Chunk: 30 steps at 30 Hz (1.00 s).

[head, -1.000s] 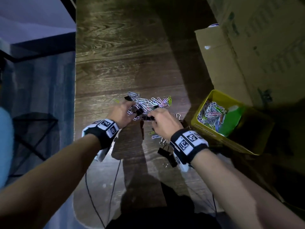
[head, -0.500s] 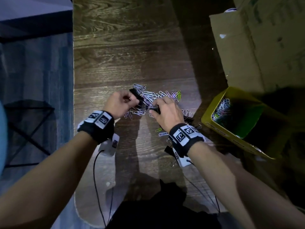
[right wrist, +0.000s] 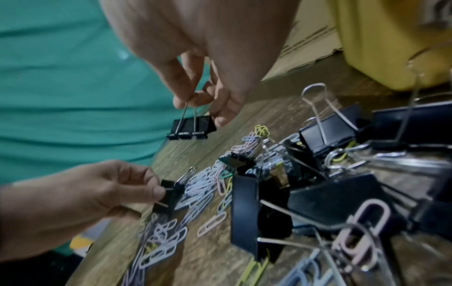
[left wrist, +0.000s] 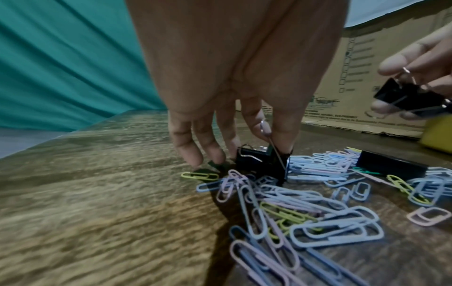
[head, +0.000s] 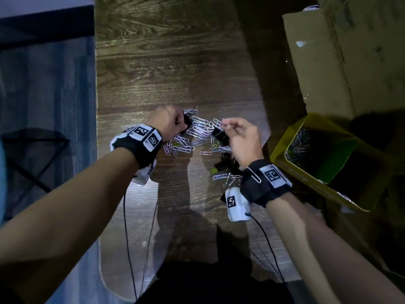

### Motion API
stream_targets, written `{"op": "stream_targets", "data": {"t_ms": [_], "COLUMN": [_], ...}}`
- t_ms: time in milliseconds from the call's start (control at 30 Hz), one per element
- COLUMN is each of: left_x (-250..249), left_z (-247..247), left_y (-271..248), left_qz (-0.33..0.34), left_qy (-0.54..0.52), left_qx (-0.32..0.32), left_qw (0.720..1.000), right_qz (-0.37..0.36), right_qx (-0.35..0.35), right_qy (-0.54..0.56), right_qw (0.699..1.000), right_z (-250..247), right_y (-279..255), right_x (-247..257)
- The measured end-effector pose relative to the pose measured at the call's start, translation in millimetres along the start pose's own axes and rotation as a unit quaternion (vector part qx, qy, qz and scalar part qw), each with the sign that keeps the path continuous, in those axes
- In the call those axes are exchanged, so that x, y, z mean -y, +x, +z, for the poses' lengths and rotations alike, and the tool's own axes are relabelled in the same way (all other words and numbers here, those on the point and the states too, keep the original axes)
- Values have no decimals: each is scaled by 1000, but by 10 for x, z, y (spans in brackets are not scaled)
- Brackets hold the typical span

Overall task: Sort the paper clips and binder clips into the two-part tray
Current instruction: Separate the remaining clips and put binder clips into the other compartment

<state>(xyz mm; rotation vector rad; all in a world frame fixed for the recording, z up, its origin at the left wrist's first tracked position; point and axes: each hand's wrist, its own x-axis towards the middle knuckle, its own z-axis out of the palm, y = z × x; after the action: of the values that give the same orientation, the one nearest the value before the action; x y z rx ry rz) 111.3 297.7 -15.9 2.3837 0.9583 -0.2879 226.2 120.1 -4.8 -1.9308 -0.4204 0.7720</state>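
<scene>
Head view: left hand (head: 168, 121) and right hand (head: 243, 141) are over the clip pile (head: 197, 137) on the wooden table (head: 166, 62). Left hand pinches a black binder clip (left wrist: 263, 162) by its wire handle, body low in the paper clips (left wrist: 305, 212). Right hand, raised above the table, pinches the wire handles of a second binder clip (right wrist: 192, 124), which hangs below the fingertips. More binder clips (right wrist: 330, 133) lie heaped near the right wrist. Yellow tray (head: 282, 159) sits right of the pile; its left compartment holds paper clips, the green-floored right part is too dark to read. Cardboard box (head: 341, 53) stands beyond the tray.
</scene>
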Motion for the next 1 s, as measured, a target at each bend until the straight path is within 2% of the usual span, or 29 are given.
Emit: {"op": "stream_targets", "data": {"t_ms": [133,300,400,467,567,700,800,833,900,967,1000], "left_x": [-58,-65,-1,55,156,266,290,284,257,182,132], "left_z": [76,99,32,-34,-109,-125,-115,-113,-72,23,93], "left_y": [-27,-98,-65,22,225,412,437,419,352,232,164], "left_qz": [15,38,-18,-70,-145,-161,-142,-130,-86,-3,46], "left_qy": [1,-87,-218,-283,-279,-262,-292,-267,-135,-16,23], "left_qx": [-19,-24,-39,-74,-117,-119,-117,-131,-190,-231,-223], "left_qw": [1000,995,975,954,942,944,939,946,969,973,973], "right_qz": [20,8,-3,14,32,12,-7,-9,-11,-5,-2], "right_qx": [-59,-71,-26,23,88,110,103,103,89,59,40], "right_qy": [-4,-50,-146,-243,-353,-437,-446,-438,-418,-403,-400], "right_qw": [998,996,989,970,931,893,889,893,904,913,916], "right_z": [-141,-240,-276,-242,-120,-9,14,15,-1,-61,-105], "right_y": [18,-23,-8,23,72,89,94,92,79,54,47], "right_x": [12,61,74,65,49,70,79,70,49,35,35]}}
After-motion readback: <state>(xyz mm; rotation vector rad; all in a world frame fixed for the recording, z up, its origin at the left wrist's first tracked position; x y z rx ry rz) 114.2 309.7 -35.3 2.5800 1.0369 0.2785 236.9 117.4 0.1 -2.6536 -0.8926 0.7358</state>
